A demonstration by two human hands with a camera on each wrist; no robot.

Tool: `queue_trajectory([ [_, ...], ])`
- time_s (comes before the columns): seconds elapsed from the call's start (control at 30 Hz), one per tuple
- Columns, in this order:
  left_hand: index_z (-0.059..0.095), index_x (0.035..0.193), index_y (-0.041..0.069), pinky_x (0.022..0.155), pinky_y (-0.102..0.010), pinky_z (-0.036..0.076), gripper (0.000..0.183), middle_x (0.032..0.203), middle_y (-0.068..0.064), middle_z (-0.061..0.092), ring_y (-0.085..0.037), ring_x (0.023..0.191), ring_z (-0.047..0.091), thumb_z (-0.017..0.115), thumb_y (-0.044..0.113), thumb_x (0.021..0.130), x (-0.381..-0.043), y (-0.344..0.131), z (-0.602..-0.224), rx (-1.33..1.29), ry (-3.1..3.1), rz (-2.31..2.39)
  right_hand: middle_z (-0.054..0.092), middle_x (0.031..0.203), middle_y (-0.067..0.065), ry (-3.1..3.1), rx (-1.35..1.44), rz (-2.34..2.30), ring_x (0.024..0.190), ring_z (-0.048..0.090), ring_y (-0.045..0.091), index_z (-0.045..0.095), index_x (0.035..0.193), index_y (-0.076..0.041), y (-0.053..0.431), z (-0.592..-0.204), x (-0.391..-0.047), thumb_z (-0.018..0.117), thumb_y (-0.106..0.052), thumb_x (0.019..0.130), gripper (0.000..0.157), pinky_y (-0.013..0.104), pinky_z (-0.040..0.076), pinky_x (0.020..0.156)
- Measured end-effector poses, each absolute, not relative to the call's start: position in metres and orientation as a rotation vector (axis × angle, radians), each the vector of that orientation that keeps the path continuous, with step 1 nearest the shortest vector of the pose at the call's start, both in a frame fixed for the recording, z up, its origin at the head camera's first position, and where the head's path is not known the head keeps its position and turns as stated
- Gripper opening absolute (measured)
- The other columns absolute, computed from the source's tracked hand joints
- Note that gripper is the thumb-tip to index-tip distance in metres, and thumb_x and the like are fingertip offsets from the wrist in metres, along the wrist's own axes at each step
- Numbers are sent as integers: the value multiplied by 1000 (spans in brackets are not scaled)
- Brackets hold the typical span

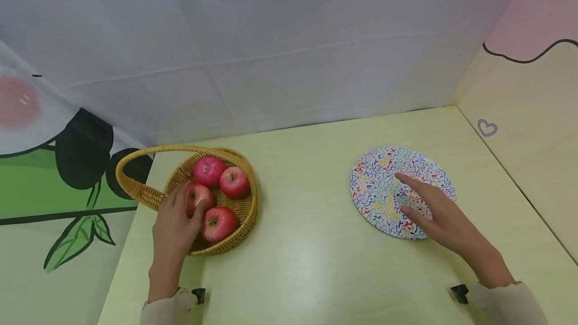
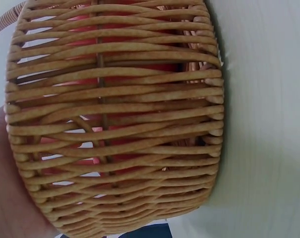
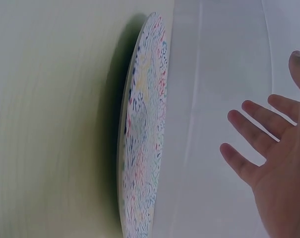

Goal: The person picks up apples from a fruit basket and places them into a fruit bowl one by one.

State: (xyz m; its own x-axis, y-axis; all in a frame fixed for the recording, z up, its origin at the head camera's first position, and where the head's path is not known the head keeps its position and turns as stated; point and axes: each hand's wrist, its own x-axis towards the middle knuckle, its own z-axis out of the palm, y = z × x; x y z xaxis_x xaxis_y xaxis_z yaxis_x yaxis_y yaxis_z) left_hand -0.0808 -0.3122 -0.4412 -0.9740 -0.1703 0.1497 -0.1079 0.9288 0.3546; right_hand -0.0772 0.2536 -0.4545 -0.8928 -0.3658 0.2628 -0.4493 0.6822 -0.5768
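Note:
A wicker basket (image 1: pixel 246 224) with a looped handle holds several red apples. My left hand (image 1: pixel 173 224) reaches over its left rim and grips one apple (image 1: pixel 200 195), thumb on the near side and fingers on the left; the fingertips are partly hidden. Close to that thumb lies another apple (image 1: pixel 219 224). In the left wrist view, the basket's woven side (image 2: pixel 115 109) hides most of the fruit and the fingers. My right hand (image 1: pixel 440 212) hovers over a round plate-like board (image 1: pixel 375 189) with colourful squiggles. Its fingers are spread and hold nothing, as the right wrist view also shows (image 3: pixel 278 148).
Two more apples, a back one (image 1: pixel 209 170) and a right one (image 1: pixel 235 182), sit in the basket. The basket handle (image 1: pixel 153 150) leans out to the left. A pale cloth (image 1: pixel 289 84) hangs behind the light table (image 1: pixel 298 204), and a painted panel (image 1: pixel 533 129) stands at the right.

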Motion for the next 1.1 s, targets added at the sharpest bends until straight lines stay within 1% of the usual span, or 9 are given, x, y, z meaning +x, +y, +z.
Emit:
queue_trajectory([
  [0.1,38,160,9,106,-76,39,70,161,-24,42,-50,144,41,66,37,102,-80,-314,-442,217,-2893,-526,53,158,9,-2741,692,1029,142,49,34,37,163,-26,247,-456,-78,72,-16,98,74,6,14,118],
  [0.17,39,159,8,107,-75,40,69,160,-24,43,-50,143,42,66,35,102,-78,-315,-442,217,-2881,-532,53,158,9,-2740,706,1046,142,48,31,37,163,-26,244,-457,-78,71,-16,98,74,4,13,117],
  [0.37,42,157,8,108,-73,40,67,158,-25,46,-50,141,45,68,30,100,-73,-315,-440,220,-2841,-553,52,159,5,-2774,732,1047,144,49,32,37,162,-28,233,-459,-77,70,-20,100,70,3,15,114],
  [0.57,46,154,7,107,-71,43,65,153,-24,52,-48,137,48,72,26,98,-67,-313,-443,198,-2773,-567,51,160,1,-2795,768,1036,145,50,31,37,162,-29,222,-459,-80,69,-22,101,70,8,20,117],
  [0.73,48,153,7,108,-69,43,64,152,-23,53,-47,137,49,73,23,97,-61,-311,-442,202,-2738,-567,49,162,0,-2790,841,1011,147,50,30,38,162,-25,213,-457,-85,69,-24,102,68,9,21,119],
  [0.8,47,154,8,109,-69,43,63,153,-22,53,-46,138,49,72,24,98,-59,-310,-440,222,-2741,-564,49,162,0,-2786,869,989,146,50,30,39,162,-23,209,-457,-87,69,-25,102,67,13,26,120],
  [0.93,47,154,9,110,-68,42,63,153,-21,53,-46,138,49,72,24,98,-57,-309,-436,255,-2736,-561,50,161,0,-2798,890,958,145,51,30,40,162,-24,200,-454,-89,69,-28,102,66,38,41,120],
  [1.03,48,153,8,111,-67,42,63,153,-21,54,-46,138,49,74,22,97,-54,-308,-435,274,-2722,-569,51,160,2,-2802,916,968,145,51,31,40,161,-23,191,-452,-90,67,-28,103,65,53,43,115],
  [1.1,48,153,8,111,-67,42,64,153,-21,53,-46,138,49,74,21,96,-52,-308,-434,293,-2720,-577,50,161,1,-2808,939,991,146,50,29,40,161,-22,185,-451,-91,66,-29,104,64,54,42,115],
])
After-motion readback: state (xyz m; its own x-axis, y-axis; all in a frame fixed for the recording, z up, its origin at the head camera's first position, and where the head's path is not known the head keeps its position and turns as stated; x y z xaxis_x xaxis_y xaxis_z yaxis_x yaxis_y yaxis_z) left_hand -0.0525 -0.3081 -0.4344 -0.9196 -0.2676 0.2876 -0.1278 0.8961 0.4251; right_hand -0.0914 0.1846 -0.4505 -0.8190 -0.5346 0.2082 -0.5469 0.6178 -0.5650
